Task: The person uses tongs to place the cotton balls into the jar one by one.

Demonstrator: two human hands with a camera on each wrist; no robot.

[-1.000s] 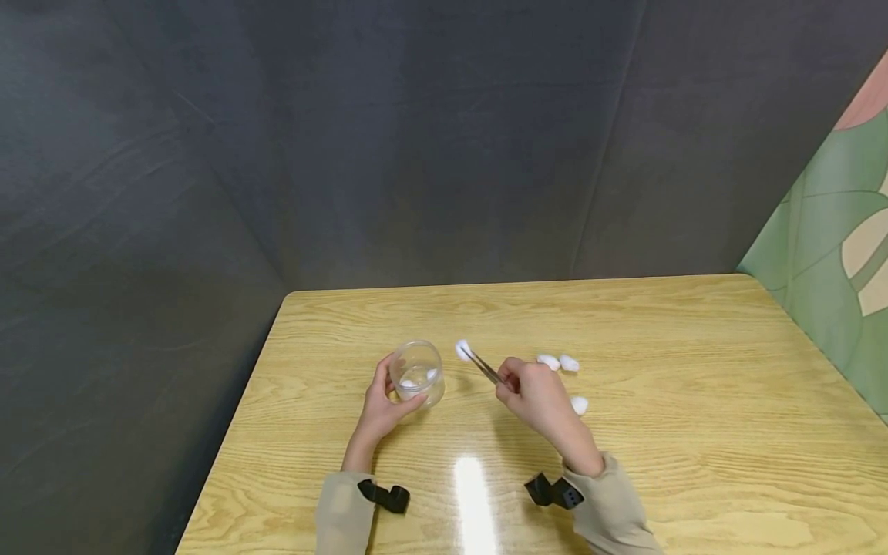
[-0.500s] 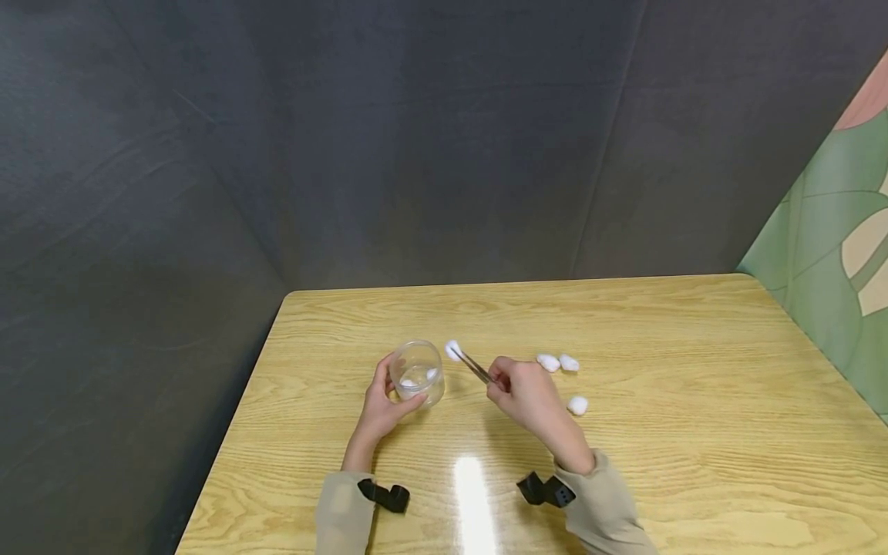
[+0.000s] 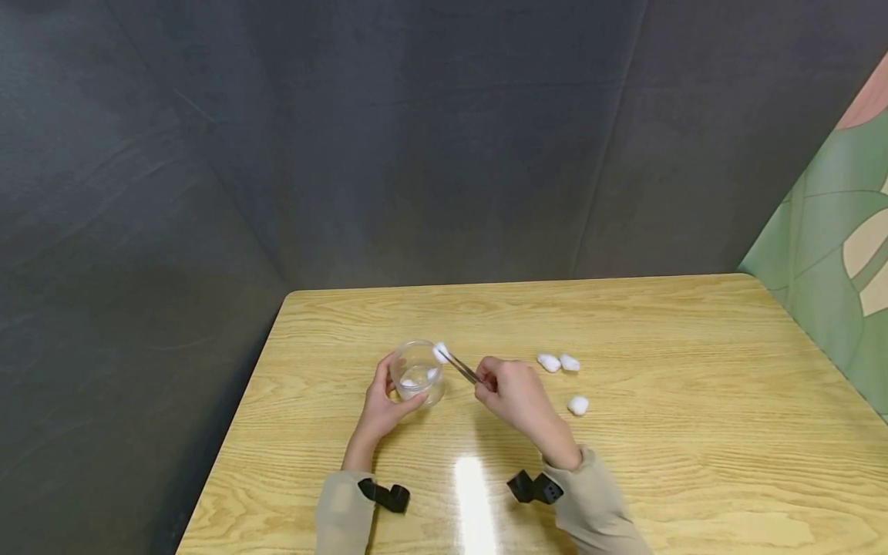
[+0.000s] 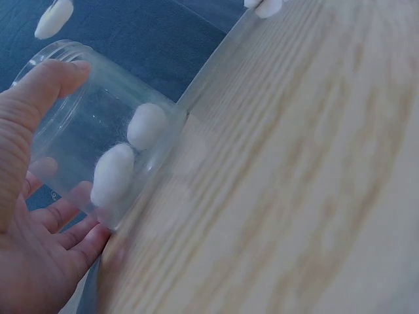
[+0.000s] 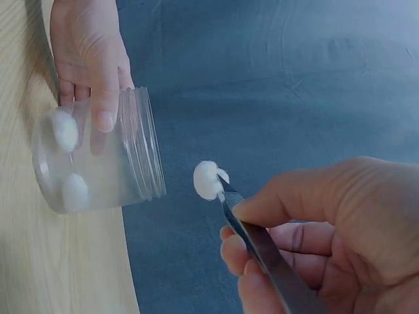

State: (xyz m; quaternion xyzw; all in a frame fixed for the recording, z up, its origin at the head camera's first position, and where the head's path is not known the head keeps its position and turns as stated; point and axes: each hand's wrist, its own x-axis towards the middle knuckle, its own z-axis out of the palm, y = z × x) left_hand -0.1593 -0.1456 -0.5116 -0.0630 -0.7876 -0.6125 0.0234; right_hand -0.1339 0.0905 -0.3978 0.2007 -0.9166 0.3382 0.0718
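My left hand [image 3: 380, 406] holds a clear plastic jar [image 3: 418, 397] on the table, thumb on one side and fingers round the other. Two cotton balls, one [image 4: 114, 175] beside the other [image 4: 146, 126], lie at the bottom of the jar, as the left wrist view shows. Between thumb and fingers my right hand [image 3: 516, 397] pinches metal tweezers [image 5: 265, 252]. Their tips grip another cotton ball [image 5: 207, 180], held just above the jar's open mouth; in the head view it overlaps the right side of the rim.
On the wooden table [image 3: 694, 401], right of my right hand, lie two cotton balls close together, one [image 3: 549, 362] left of the other [image 3: 570, 362]. A third cotton ball [image 3: 578, 405] lies nearer to me. A dark cloth wall [image 3: 444, 154] stands behind the table.
My right hand has moved left, carrying the tweezers and their cotton ball from beside the jar to its rim. The left hand and jar have stayed in place.
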